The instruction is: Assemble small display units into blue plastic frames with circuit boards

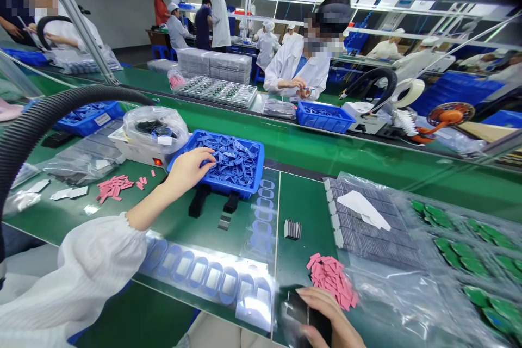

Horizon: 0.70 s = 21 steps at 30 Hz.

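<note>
My left hand (190,167) reaches over the near left rim of a blue plastic bin (262,171). Its fingers are curled with a gap between them and the thumb, and I see nothing held. Small blue plastic parts (238,157) fill the bin. At the bottom edge my right hand (332,312) grips a dark, flat, rectangular piece (318,321) with a shiny, clear-looking edge; the frame cuts off part of this hand. Beside it lies a heap of pink strips (332,280). Between the hands, a row of blue oval frames with pale centres (199,272) lies on the bench.
A small dark-and-white stack (292,229) lies right of the bin. Further right are a tray of grey pieces (367,228) and green circuit boards (460,253) in clear plastic. A black hose (73,100) arches at left, near more pink strips (114,187). A co-worker (304,65) sits opposite.
</note>
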Each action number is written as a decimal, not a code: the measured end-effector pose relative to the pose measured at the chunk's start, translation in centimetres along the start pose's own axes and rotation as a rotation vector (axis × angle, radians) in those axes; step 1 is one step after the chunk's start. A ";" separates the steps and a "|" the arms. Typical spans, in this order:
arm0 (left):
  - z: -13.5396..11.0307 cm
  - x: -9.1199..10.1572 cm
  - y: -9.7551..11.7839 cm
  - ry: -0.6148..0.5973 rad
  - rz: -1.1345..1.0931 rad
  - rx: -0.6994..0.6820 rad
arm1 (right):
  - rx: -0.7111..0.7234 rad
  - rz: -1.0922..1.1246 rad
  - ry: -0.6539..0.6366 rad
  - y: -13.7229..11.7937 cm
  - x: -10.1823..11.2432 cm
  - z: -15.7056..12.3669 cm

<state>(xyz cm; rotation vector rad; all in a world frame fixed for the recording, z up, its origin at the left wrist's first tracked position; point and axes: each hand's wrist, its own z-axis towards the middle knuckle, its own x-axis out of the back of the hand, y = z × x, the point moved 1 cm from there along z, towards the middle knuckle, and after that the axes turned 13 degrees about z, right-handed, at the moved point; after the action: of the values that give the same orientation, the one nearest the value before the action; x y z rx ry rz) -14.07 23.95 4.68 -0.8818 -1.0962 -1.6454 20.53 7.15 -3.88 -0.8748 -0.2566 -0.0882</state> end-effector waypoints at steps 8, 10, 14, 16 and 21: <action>-0.6 -0.3 1.0 0.075 -0.087 0.048 | -0.136 0.040 0.081 -0.2 -0.1 -1.1; -0.8 0.3 1.5 0.102 -0.091 0.063 | -0.149 0.043 0.096 -0.3 -0.2 -1.0; -3.6 1.6 4.6 0.201 -0.135 0.005 | -0.156 0.065 0.118 -0.9 -0.4 -0.8; -6.6 1.9 7.1 0.216 -0.229 -0.126 | -0.151 0.087 0.117 -1.8 -0.5 -0.5; -15.1 1.9 13.0 0.017 -0.449 -0.344 | -0.123 0.177 0.044 -5.0 -0.5 0.6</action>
<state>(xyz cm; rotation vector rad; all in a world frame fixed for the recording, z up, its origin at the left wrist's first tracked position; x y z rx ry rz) -3.23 7.14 4.61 -0.8743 -1.0679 -2.2597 19.05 4.37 0.11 -1.0135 -0.1326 0.0424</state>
